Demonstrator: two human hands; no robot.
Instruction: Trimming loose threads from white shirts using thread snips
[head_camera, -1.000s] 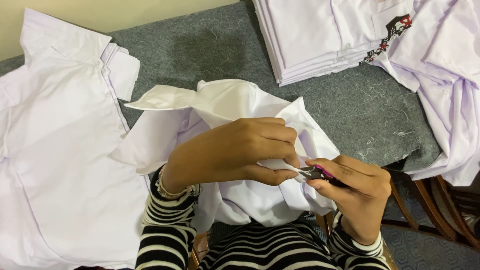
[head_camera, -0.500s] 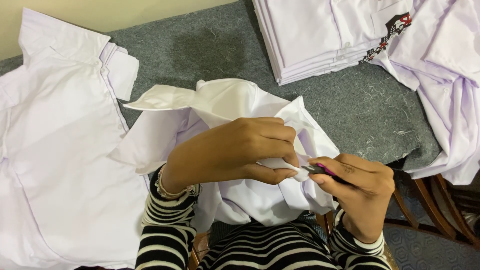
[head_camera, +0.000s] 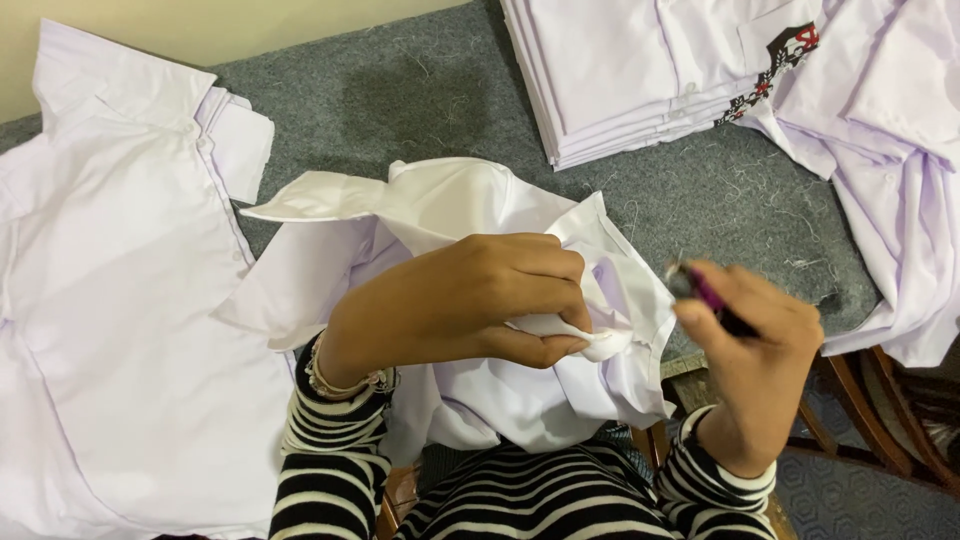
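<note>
I see the grey felt-covered table (head_camera: 420, 110) filling most of the view, flecked with loose threads. On its left side lies a white shirt spread flat (head_camera: 110, 300), collar toward the far edge. At the far right sits a stack of folded white shirts (head_camera: 620, 80), neatly squared, and beside it, touching its right edge, a looser heap of white shirts (head_camera: 890, 170) that spills over the table's right side (one of them shows a small dark red and black badge (head_camera: 775, 55)).

In the middle, at the near edge of the table, is the crumpled white shirt (head_camera: 450, 210) I am working on, bunched up and partly hanging down over my striped top. My left hand (head_camera: 470, 300) is curled closed around a fold of this shirt, thumb and fingers pinching a small twist of cloth at its right side. My right hand (head_camera: 750, 340) is lifted just to the right of the shirt, apart from the cloth, with its fingers closed around a small tool with a pink handle (head_camera: 705, 292); the tool is blurred, so I cannot tell its exact kind. A beaded bracelet (head_camera: 335, 380) sits on my left wrist, just above the striped cuff.
</note>
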